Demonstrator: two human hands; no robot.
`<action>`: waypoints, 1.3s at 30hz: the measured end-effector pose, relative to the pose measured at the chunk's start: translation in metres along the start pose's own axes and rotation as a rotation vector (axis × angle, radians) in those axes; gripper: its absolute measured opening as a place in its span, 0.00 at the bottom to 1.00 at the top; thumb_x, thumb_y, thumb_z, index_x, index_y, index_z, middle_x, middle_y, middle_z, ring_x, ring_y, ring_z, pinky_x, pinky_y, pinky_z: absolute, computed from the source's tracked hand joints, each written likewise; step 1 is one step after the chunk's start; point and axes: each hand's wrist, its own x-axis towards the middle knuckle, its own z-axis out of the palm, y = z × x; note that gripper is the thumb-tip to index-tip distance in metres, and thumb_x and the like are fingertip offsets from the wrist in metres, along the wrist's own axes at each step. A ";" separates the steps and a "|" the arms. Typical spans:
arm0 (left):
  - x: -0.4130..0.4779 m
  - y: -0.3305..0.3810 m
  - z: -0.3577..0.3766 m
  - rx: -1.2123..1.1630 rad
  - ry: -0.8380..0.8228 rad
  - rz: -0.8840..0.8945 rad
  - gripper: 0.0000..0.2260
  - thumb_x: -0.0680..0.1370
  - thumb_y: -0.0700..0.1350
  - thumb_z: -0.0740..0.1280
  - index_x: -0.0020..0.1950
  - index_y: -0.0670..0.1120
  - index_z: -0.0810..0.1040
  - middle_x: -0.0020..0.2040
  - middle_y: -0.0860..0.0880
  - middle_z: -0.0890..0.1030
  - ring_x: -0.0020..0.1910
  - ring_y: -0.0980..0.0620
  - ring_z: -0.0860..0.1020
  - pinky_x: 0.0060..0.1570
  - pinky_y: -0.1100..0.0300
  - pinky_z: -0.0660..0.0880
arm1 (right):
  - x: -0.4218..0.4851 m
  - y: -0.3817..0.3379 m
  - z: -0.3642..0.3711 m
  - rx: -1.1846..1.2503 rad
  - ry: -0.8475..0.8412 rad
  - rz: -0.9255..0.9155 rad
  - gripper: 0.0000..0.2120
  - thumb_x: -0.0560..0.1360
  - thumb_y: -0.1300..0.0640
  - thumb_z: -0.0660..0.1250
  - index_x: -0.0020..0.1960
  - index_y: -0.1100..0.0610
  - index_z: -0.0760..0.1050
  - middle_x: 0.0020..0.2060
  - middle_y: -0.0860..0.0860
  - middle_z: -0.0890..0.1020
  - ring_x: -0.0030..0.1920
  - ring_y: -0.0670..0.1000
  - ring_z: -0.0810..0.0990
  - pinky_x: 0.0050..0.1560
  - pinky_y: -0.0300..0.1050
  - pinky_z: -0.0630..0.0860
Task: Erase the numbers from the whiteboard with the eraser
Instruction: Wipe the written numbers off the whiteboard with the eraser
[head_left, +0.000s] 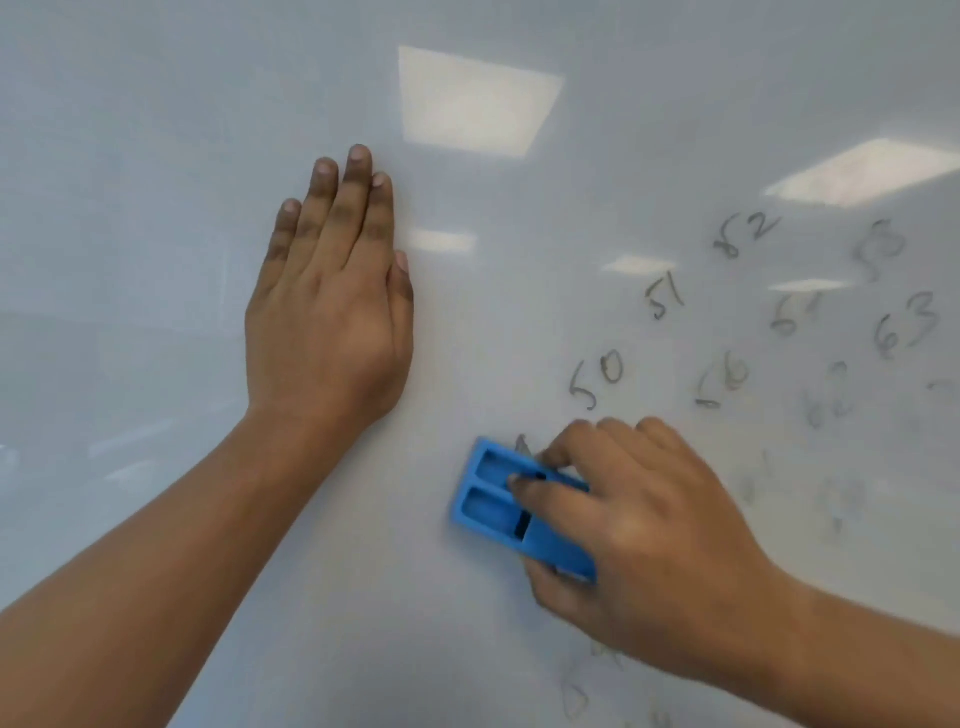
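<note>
The whiteboard (156, 156) fills the whole view. Handwritten dark numbers (597, 379) such as 50, 51, 52 and 63 cover its right side, some of them smeared. My right hand (639, 519) grips a blue eraser (498, 499) and presses it against the board just below the 50; a stroke of ink shows at the eraser's top edge. My left hand (332, 296) lies flat on the board to the upper left of the eraser, with its fingers held together and nothing in it.
Ceiling lights reflect as bright patches (472, 98) on the board. Faint smudged marks (576, 701) sit below my right wrist. The board's left half carries no writing.
</note>
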 end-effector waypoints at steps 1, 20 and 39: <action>0.000 -0.001 0.000 -0.002 0.003 0.002 0.24 0.86 0.47 0.50 0.82 0.42 0.56 0.82 0.46 0.55 0.82 0.48 0.52 0.80 0.53 0.46 | -0.013 -0.009 0.007 -0.005 -0.031 -0.042 0.17 0.65 0.49 0.70 0.51 0.54 0.82 0.43 0.53 0.79 0.38 0.55 0.75 0.38 0.49 0.69; 0.000 -0.001 0.000 -0.004 0.002 0.007 0.24 0.86 0.47 0.48 0.82 0.42 0.55 0.83 0.46 0.54 0.82 0.48 0.51 0.81 0.53 0.46 | -0.038 0.004 0.021 0.087 0.070 0.172 0.19 0.65 0.48 0.75 0.52 0.57 0.83 0.44 0.54 0.79 0.37 0.51 0.72 0.37 0.48 0.69; -0.002 -0.001 0.004 -0.031 0.043 0.016 0.23 0.86 0.46 0.51 0.81 0.41 0.58 0.82 0.45 0.57 0.81 0.47 0.53 0.80 0.52 0.47 | -0.016 0.024 -0.001 0.034 0.038 0.158 0.21 0.66 0.44 0.72 0.54 0.54 0.82 0.45 0.52 0.77 0.38 0.52 0.73 0.38 0.49 0.72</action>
